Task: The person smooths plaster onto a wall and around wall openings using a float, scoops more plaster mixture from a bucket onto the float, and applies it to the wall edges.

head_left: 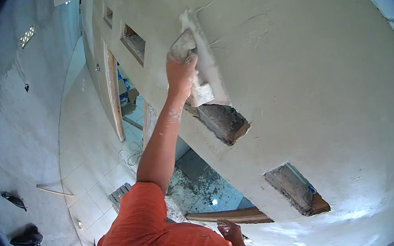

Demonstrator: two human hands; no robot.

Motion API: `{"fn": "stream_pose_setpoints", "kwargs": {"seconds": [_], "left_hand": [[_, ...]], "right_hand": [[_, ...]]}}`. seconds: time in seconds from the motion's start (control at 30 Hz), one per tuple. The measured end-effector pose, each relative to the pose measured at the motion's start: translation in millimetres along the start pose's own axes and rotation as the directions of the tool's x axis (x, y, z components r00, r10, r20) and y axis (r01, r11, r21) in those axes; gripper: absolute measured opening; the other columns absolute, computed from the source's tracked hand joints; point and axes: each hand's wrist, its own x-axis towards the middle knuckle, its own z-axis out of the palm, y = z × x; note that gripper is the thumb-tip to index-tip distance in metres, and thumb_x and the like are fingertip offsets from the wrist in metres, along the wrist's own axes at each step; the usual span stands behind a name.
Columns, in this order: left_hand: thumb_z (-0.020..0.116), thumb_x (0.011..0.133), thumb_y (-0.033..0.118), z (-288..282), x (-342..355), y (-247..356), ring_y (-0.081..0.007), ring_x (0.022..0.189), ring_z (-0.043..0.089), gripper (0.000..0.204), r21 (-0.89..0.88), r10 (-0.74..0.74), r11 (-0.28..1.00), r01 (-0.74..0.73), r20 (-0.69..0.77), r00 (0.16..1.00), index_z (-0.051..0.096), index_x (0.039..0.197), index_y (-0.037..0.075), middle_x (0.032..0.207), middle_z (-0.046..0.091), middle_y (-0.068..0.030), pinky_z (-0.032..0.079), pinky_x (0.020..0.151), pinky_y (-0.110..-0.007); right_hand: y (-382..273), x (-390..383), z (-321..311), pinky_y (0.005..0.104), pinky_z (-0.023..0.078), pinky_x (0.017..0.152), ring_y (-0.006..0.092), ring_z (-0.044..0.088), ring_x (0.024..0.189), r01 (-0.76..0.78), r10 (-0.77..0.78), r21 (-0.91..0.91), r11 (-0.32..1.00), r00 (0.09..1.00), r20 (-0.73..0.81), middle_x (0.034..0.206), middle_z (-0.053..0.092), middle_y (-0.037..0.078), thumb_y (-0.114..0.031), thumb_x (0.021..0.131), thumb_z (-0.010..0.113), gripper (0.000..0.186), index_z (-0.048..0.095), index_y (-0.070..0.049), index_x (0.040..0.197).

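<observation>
Sleeve (pixel 157 236): orange, hides the left arm.
Right hand (pixel 180 76): fingers grip plaster trowel (pixel 201 58) against wall (pixel 309 75).
Left hand (pixel 231 232): grip unclear.
Below fingers: rough wall opening (pixel 221 122).

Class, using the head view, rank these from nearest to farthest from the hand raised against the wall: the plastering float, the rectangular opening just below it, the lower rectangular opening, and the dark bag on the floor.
From the raised hand:
1. Plastering float, gripped in that hand, flat against the wall.
2. Upper rectangular opening, just below the hand.
3. Lower rectangular opening, farther down and to the right.
4. Dark bag, far left on the floor.
</observation>
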Motion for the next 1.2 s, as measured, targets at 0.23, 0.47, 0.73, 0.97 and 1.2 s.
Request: {"fn": "stream_pose_setpoints", "kwargs": {"seconds": [0.23,0.47,0.73,0.97,1.2], "left_hand": [[0.071,0.079,0.02,124,-115,91,-0.036,0.076,0.068,0.057,0.454,0.41,0.653,-0.606,0.462,0.787,0.047,0.12,-0.011,0.086,0.065,-0.0243,0.053,0.066,-0.05],[0.074,0.079,0.025,82,-194,99,-0.0392,0.091,0.068,0.067,0.192,0.284,0.837,-0.512,0.647,0.707,0.04,0.13,-0.004,0.097,0.065,-0.0246,0.056,0.078,-0.046],[0.067,0.084,0.008,15,3,48,-0.0137,0.072,0.062,0.04,-0.08,0.103,0.992,-0.098,0.059,0.993,0.052,0.12,-0.002,0.098,0.064,-0.0105,0.053,0.056,-0.028],[0.07,0.079,0.014,74,16,115,-0.0257,0.069,0.066,0.04,0.202,0.369,0.879,-0.431,0.283,0.885,0.053,0.111,-0.003,0.086,0.067,-0.0147,0.055,0.061,-0.037],[0.078,0.073,0.023,154,-154,162,-0.0392,0.084,0.069,0.063,0.338,0.068,0.555,-0.76,0.892,0.447,0.05,0.124,-0.001,0.097,0.067,-0.0245,0.056,0.074,-0.046]], "right_hand": [[5,8,12,0.0322,0.058,0.082,0.0152,0.071,0.094,0.001,-0.006,0.061,0.998,0.997,0.079,0.104,0.074,0.008,-0.016,0.09,0.072,0.03,0.067,-0.008,0.119],[-4,16,-10,0.0387,0.057,0.079,0.0289,0.073,0.089,0.099,-0.119,-0.254,0.962,0.991,-0.065,0.1,0.074,0.015,-0.028,0.085,0.074,0.033,0.071,-0.006,0.11],[58,-29,1,0.0329,0.058,0.08,0.0189,0.072,0.091,-0.035,0.044,0.16,0.987,0.998,-0.054,0.098,0.075,0.011,-0.015,0.088,0.071,0.026,0.069,-0.004,0.111],[1,-22,2,0.0331,0.057,0.077,0.0173,0.07,0.088,-0.035,0.063,0.295,0.955,0.994,-0.085,0.097,0.074,0.011,-0.016,0.086,0.074,0.029,0.068,-0.004,0.112],[7,-17,-10,0.036,0.059,0.074,0.0261,0.073,0.089,-0.011,0.017,0.04,0.999,0.991,-0.136,0.103,0.074,0.013,-0.026,0.089,0.071,0.03,0.069,-0.005,0.111]]}}
